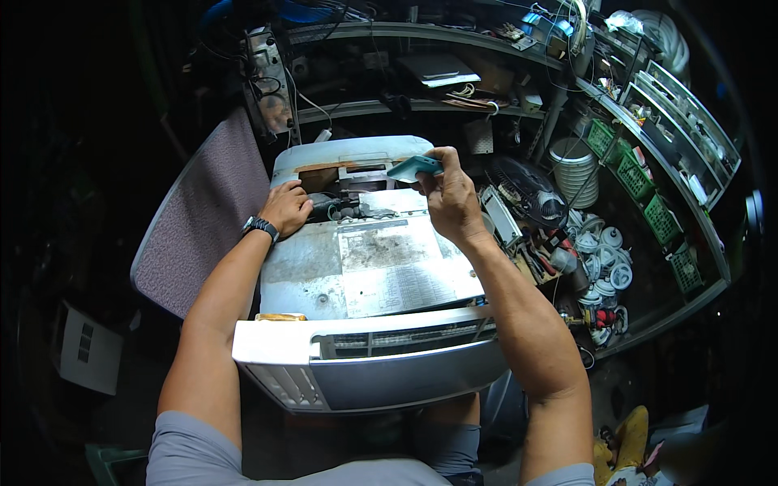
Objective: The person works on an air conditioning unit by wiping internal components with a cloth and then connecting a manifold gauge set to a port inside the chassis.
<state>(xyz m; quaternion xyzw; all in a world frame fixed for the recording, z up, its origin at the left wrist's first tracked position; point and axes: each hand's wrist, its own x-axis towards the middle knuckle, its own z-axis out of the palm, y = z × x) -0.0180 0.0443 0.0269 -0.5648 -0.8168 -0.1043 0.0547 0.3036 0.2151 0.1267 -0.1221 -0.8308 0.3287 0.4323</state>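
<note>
In front of me stands a window air conditioner (pixel 304 267), its worn metal top marked with stains and a large faded label sheet (pixel 389 259). Toward its far end an opening shows dark parts and wiring (pixel 344 209), with rust along the rim. My left hand (pixel 285 207), a dark watch on its wrist, lies on the metal at the left of this opening, fingers stretched out. Above the opening's right side, my right hand (pixel 454 194) grips a flat teal smartphone (pixel 413 168), tilted over the unit. The phone's screen side is hard to make out.
A purplish speckled board (pixel 207 215) leans at the left. On the right are a black fan (pixel 531 190), hand tools (pixel 535 259), a ribbed white bucket (pixel 574 174), piled white round parts (pixel 608 263) and green baskets (pixel 636 174). Cluttered shelves (pixel 421 101) line the back.
</note>
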